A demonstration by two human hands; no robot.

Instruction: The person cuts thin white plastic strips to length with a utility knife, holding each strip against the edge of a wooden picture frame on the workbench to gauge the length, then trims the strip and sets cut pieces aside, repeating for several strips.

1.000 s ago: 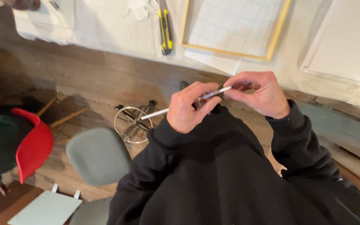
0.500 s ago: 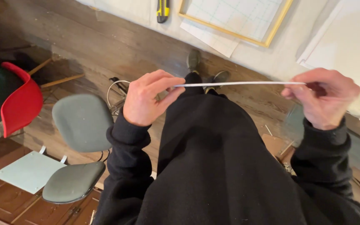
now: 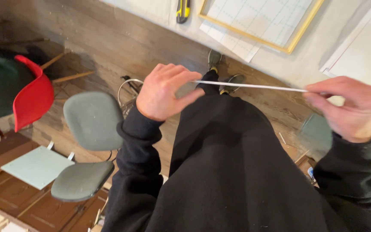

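The person holds a thin white strip (image 3: 250, 86), long and narrow, stretched between both hands above the lap. The left hand (image 3: 164, 92) pinches the left end of the strip between thumb and fingertips, so the fingers are closed on it. The right hand (image 3: 351, 107) grips the right end in the same way, with the fingers curled and pressed together on the strip. The strip runs almost level from one hand to the other, a little lower on the right side, and it looks taut. Both arms wear black sleeves, and the black sweater fills the near part of the view.

Far from the hands lies a white table (image 3: 323, 56) with a yellow-framed cutting mat with a grid (image 3: 263, 19) and a yellow and black utility knife (image 3: 183, 9). On the left stand a grey-green chair (image 3: 92, 120) and a red plastic chair (image 3: 33, 98) on the brown wooden floor (image 3: 108, 43). Below the strip, 2 dark shoes (image 3: 225, 71) show on the floor.
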